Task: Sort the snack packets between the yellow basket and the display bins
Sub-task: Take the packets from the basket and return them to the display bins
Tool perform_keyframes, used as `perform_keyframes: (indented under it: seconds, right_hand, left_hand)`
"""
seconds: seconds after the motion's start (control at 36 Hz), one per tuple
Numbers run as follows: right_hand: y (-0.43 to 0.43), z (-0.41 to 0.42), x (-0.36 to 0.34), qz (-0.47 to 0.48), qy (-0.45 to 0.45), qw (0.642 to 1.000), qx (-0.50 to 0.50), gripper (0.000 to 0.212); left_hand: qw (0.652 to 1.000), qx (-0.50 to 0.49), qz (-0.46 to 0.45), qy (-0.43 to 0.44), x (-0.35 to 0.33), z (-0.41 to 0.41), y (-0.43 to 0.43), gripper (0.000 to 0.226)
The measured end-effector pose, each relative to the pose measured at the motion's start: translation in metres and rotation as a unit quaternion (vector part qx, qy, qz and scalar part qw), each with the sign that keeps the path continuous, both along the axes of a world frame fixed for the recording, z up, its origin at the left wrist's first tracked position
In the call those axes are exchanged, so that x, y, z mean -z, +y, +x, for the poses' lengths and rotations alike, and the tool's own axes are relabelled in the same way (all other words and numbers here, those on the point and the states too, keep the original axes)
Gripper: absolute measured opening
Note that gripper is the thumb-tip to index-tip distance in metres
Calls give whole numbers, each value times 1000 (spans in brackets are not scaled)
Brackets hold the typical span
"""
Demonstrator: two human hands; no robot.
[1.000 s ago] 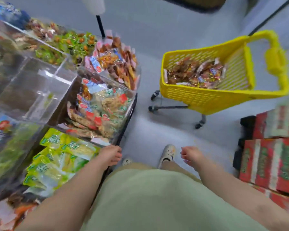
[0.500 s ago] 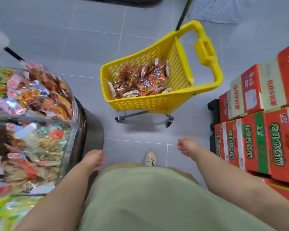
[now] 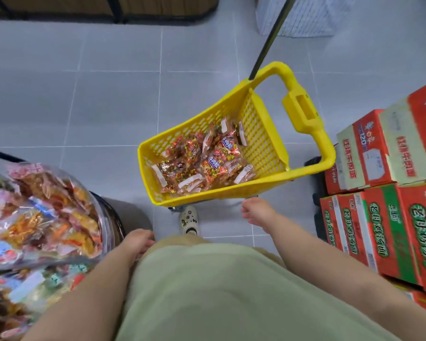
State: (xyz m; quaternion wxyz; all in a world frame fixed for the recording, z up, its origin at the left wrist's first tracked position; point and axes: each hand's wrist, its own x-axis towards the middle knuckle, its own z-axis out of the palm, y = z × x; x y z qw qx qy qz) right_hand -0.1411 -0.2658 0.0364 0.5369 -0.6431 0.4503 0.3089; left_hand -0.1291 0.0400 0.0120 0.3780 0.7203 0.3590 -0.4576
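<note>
We had swung away from the clear plastic display bins (image 3: 105, 217) on our left to the yellow perforated plastic basket (image 3: 219, 193), now just ahead and holding shiny red-and-gold snack packets (image 3: 207, 166), with our left hand (image 3: 139, 242) and right hand (image 3: 256, 212) loose and empty, likely ready to pick more.

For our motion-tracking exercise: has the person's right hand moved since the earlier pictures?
Yes. The right hand has come forward to just short of the near rim of the yellow basket; earlier a wide gap lay between them.
</note>
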Motion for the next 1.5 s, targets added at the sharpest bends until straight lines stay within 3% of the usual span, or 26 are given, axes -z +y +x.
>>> perform_keyframes:
  seconds: [0.22, 0.36, 0.47, 0.56, 0.75, 0.86, 1.03, 1.28, 1.42, 1.5]
  right_hand:
    - [21, 96, 0, -30, 22, 998, -44, 15]
    - [32, 142, 3, 12, 35, 999, 30, 30]
    - [39, 173, 16, 15, 40, 998, 46, 29]
    - [48, 194, 30, 24, 42, 998, 30, 16]
    - [80, 230, 84, 33, 75, 995, -48, 10]
    - [92, 240, 118, -13, 75, 995, -65, 63]
    - [100, 250, 156, -101, 103, 985, -94, 72]
    - [91, 241, 153, -127, 68, 982, -122, 37]
    - [68, 222, 117, -27, 26, 997, -69, 12]
    - [50, 208, 84, 58, -20, 997, -45, 14]
  left_hand:
    - [998, 41, 10, -45, 4, 115, 28, 10]
    - [997, 54, 23, -43, 9, 166, 38, 13]
    - [999, 17, 10, -39, 21, 185, 36, 16]
    - [999, 0, 17, -33, 36, 189, 34, 9]
    - [999, 0, -1, -33, 92, 192, 23, 30]
    - [1000, -10, 3, -23, 127, 194, 11, 45]
    - [994, -33, 41, -95, 142, 193, 0, 38]
    - [993, -18, 34, -112, 140, 197, -2, 38]
    - [996, -27, 31, -77, 131, 201, -2, 42]
    - [982, -7, 100, -157, 113, 204, -9, 44]
